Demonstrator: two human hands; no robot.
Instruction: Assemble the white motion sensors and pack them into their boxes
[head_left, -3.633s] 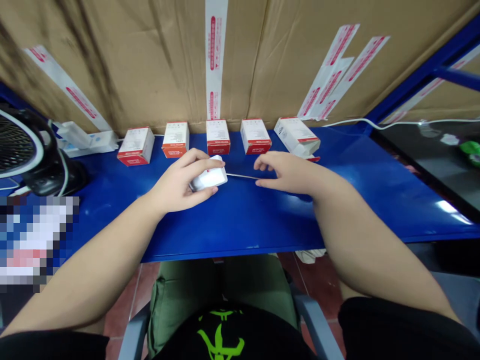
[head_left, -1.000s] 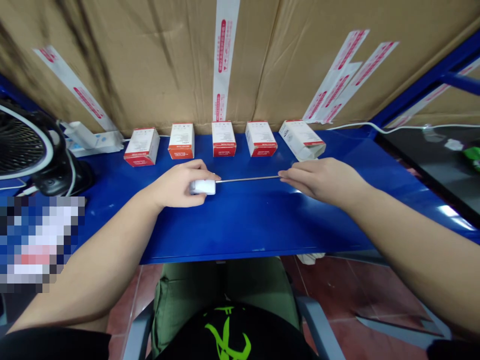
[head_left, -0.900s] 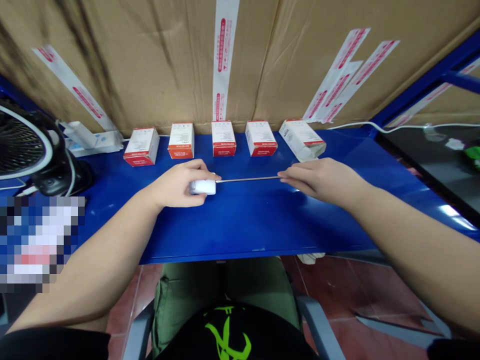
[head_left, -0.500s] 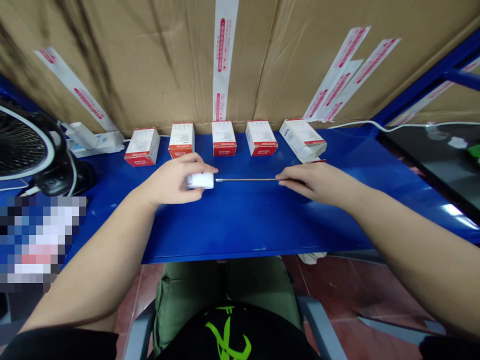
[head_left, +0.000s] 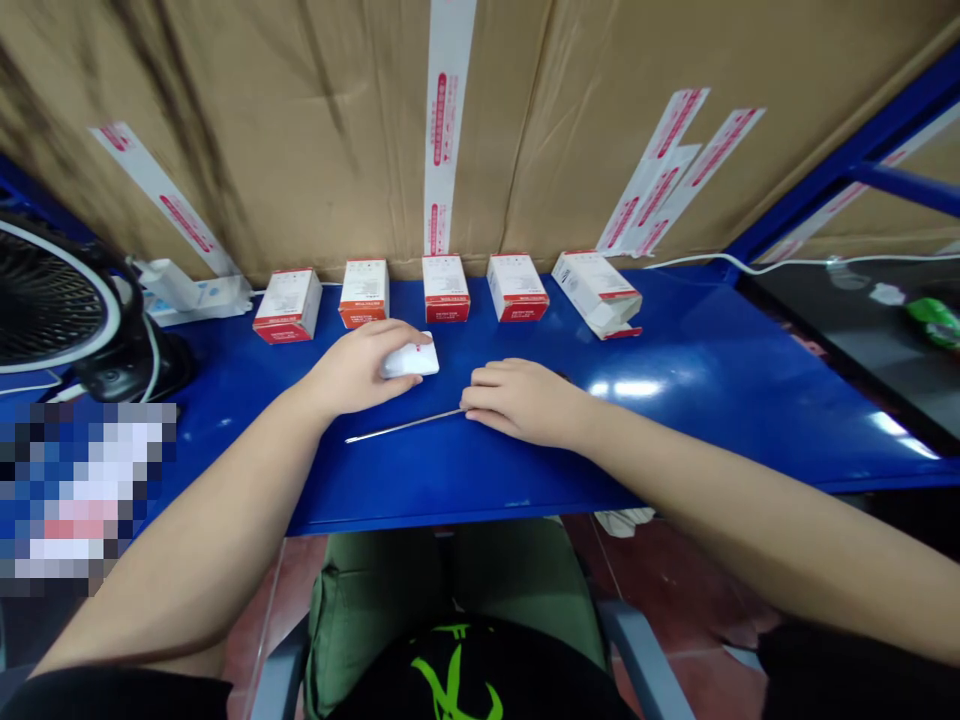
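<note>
My left hand [head_left: 360,370] is closed round a small white plastic case [head_left: 414,356] with a red mark on top, its fingers covering the left end. Closer to the table's front edge, my right hand [head_left: 521,400] grips a long thin metal rod [head_left: 405,426]. The rod's bare length points left, its tip lying below my left hand and apart from the white case. Its other end is hidden under my right palm. Behind both hands, the open-ended white and red box [head_left: 596,290] has its flap hanging toward me.
Several other white and red boxes, such as the middle box [head_left: 446,288], stand along the cardboard wall [head_left: 360,130]. A black fan [head_left: 52,300] and a white power strip [head_left: 199,298] are at the left. The blue table [head_left: 435,480] ends just before my lap.
My right hand has moved left and nearer to me with the rod, which now slants down-left instead of pointing at the white case. The left hand still holds the case, now tilted slightly.
</note>
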